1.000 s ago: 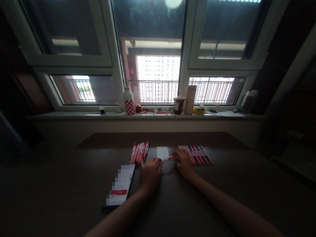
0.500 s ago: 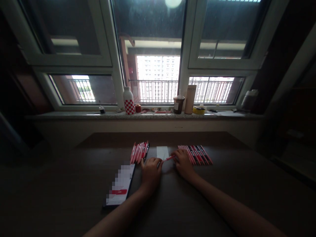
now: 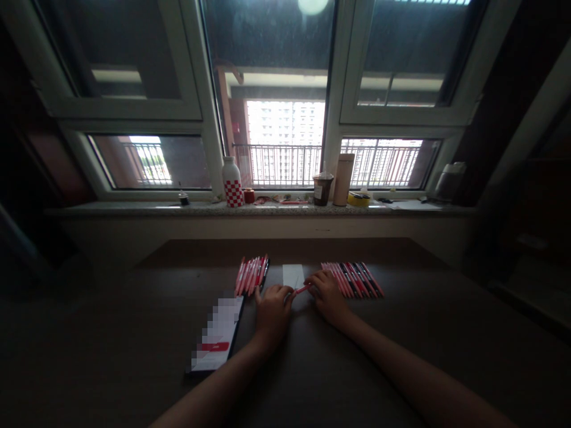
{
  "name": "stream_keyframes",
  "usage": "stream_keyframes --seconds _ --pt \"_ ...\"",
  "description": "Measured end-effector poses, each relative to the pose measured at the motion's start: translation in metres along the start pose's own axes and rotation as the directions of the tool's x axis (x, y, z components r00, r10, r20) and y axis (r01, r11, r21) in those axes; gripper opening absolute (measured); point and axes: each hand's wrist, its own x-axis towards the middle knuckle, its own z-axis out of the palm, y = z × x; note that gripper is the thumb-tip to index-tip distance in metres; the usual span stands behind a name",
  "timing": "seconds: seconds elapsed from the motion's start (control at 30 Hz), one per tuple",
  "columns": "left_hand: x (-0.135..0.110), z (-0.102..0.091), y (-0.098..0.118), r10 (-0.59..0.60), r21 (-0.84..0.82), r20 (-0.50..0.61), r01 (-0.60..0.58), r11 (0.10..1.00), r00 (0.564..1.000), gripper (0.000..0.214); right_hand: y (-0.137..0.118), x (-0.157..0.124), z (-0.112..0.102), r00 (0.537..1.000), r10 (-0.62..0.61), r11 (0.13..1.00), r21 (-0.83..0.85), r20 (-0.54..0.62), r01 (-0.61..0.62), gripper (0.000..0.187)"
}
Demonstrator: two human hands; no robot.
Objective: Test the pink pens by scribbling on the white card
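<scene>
While the fingertips of the left hand (image 3: 273, 308) pinch one end of a slim pink pen (image 3: 303, 289), the right hand (image 3: 329, 295) grasps its other end, so the pen slants between them above a dark brown table (image 3: 307, 380). Just beyond it lies a white paper (image 3: 292, 273). A row of pink, red and black pens (image 3: 253, 274) sits beside the left hand; a similar row (image 3: 359, 280) lies beside the right. Nearer the left forearm rests a phone-like device (image 3: 220, 333). Farther off, a windowsill (image 3: 285, 210) holds a red-checked white bottle (image 3: 232, 184).
</scene>
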Motion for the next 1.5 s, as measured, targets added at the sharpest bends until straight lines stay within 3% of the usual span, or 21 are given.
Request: stream_keyframes --seconds 0.53,0.93,1.2,1.33,1.5 --pt "0.000 -0.002 0.001 -0.015 -0.017 0.026 0.015 1.000 1.000 0.027 -0.001 0.001 -0.002 1.000 -0.009 0.999 0.048 0.030 0.007 0.015" --pt "0.000 0.001 -0.001 -0.027 0.001 0.011 0.027 1.000 1.000 0.022 0.000 0.002 -0.002 0.997 0.077 0.982 0.174 0.000 -0.076 0.010" --pt "0.000 -0.001 0.000 -0.013 0.046 -0.020 0.014 0.999 1.000 0.020 0.008 0.003 -0.001 0.976 0.206 0.924 0.344 -0.069 -0.170 0.012" --pt "0.000 0.000 -0.002 -0.010 0.076 -0.017 0.012 0.997 1.000 0.019 0.011 0.004 0.001 0.959 0.279 0.857 0.465 -0.058 -0.221 0.017" --pt "0.000 0.002 -0.003 0.003 0.106 -0.006 -0.003 0.994 1.000 0.018 0.013 0.004 0.003 0.959 0.282 0.815 0.535 -0.031 -0.223 0.020"
